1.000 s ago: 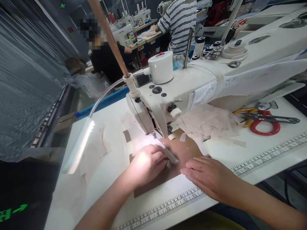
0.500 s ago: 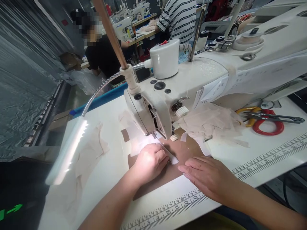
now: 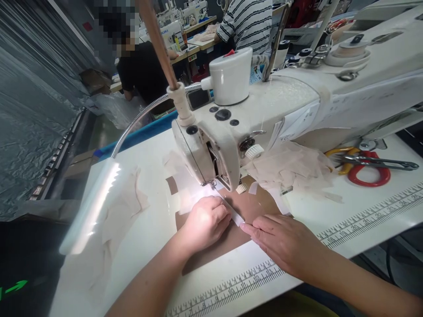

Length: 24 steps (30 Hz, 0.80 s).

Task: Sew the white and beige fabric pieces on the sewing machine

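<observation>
Under the needle area of the white sewing machine [image 3: 208, 149] lies a flat brown sheet [image 3: 238, 207]. A narrow white strip [image 3: 235, 215] runs over it from the needle toward me. My left hand [image 3: 206, 220] rests on the sheet just left of the strip, its fingers curled together near the needle; what they may hold is hidden. My right hand [image 3: 280, 240] lies over the sheet's right edge, fingers extended and fingertips at the near end of the strip.
Sheer pale fabric [image 3: 291, 167] is bunched beside the machine. Red-handled scissors [image 3: 368, 169] lie at the right. A bright lamp [image 3: 92, 207] stands left, over more pale fabric [image 3: 122, 220]. A ruler [image 3: 231, 290] lines the front edge. Two people sit beyond.
My right fingertips have moved slightly left onto the near end of the white strip. My left hand has barely moved. The view has shifted slightly.
</observation>
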Each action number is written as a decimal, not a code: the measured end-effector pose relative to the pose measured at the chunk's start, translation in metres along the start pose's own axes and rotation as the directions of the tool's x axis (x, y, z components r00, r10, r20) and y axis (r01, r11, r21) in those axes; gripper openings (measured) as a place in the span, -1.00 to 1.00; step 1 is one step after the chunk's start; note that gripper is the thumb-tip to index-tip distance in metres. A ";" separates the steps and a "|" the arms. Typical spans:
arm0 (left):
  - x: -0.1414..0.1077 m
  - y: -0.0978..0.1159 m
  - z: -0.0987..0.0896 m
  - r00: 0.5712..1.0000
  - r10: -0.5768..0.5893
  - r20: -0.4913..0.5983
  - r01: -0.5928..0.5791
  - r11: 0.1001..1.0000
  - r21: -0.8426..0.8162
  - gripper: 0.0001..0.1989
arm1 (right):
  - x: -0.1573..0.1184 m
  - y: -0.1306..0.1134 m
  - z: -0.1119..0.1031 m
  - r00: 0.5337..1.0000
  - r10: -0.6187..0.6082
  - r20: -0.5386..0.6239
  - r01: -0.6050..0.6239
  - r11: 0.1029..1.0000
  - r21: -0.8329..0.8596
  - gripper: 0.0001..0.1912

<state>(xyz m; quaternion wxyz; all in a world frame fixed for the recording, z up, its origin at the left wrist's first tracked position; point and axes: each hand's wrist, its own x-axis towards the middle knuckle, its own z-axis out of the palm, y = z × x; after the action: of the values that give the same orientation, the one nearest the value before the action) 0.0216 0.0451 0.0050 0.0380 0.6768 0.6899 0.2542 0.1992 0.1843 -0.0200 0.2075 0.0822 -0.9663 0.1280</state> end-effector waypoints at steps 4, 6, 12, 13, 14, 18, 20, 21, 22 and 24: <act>-0.001 -0.001 0.002 1.000 0.026 -0.005 -0.025 0.998 0.055 -0.72 | 0.001 0.000 0.000 1.000 0.006 -0.014 -0.006 1.000 0.004 -0.69; -0.002 -0.002 0.002 0.999 0.035 0.002 -0.035 0.998 0.060 -0.72 | 0.001 0.000 -0.001 1.000 0.008 -0.018 -0.008 1.000 0.011 -0.69; -0.007 -0.001 -0.001 0.996 0.084 0.007 -0.084 0.993 0.084 -0.80 | 0.003 0.000 -0.005 1.000 0.003 -0.003 -0.003 1.000 0.031 -0.69; -0.007 -0.001 -0.002 0.995 0.098 0.008 -0.099 0.991 0.094 -0.80 | 0.003 0.000 -0.006 1.000 -0.004 -0.001 0.004 0.999 0.032 -0.69; -0.006 0.000 -0.003 0.994 0.112 0.014 -0.113 0.988 0.103 -0.79 | 0.004 0.000 -0.006 1.000 -0.010 0.000 0.010 0.999 0.033 -0.69; -0.005 0.004 -0.006 0.986 0.149 0.079 -0.156 0.983 0.094 -0.74 | 0.005 0.000 -0.007 1.000 -0.021 0.009 0.021 0.999 0.029 -0.71; -0.005 0.004 -0.006 0.984 0.150 0.095 -0.159 0.983 0.089 -0.74 | 0.005 0.000 -0.007 1.000 -0.021 0.010 0.021 1.000 0.022 -0.71; -0.005 0.004 -0.005 0.984 0.149 0.096 -0.158 0.983 0.090 -0.73 | 0.005 0.001 -0.006 1.000 -0.023 0.011 0.023 1.000 0.020 -0.71; -0.006 0.004 -0.005 0.984 0.149 0.095 -0.158 0.983 0.093 -0.73 | 0.005 0.001 -0.006 1.000 -0.027 0.011 0.027 0.999 0.019 -0.71; -0.007 0.004 -0.004 0.984 0.157 0.089 -0.165 0.981 0.101 -0.73 | 0.005 0.001 -0.006 0.999 -0.035 0.015 0.035 0.999 0.019 -0.71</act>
<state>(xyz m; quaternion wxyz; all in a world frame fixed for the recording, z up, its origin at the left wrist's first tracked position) 0.0238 0.0372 0.0081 0.0086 0.7412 0.6434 0.1912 0.1971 0.1867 -0.0126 0.2013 0.1022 -0.9651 0.1327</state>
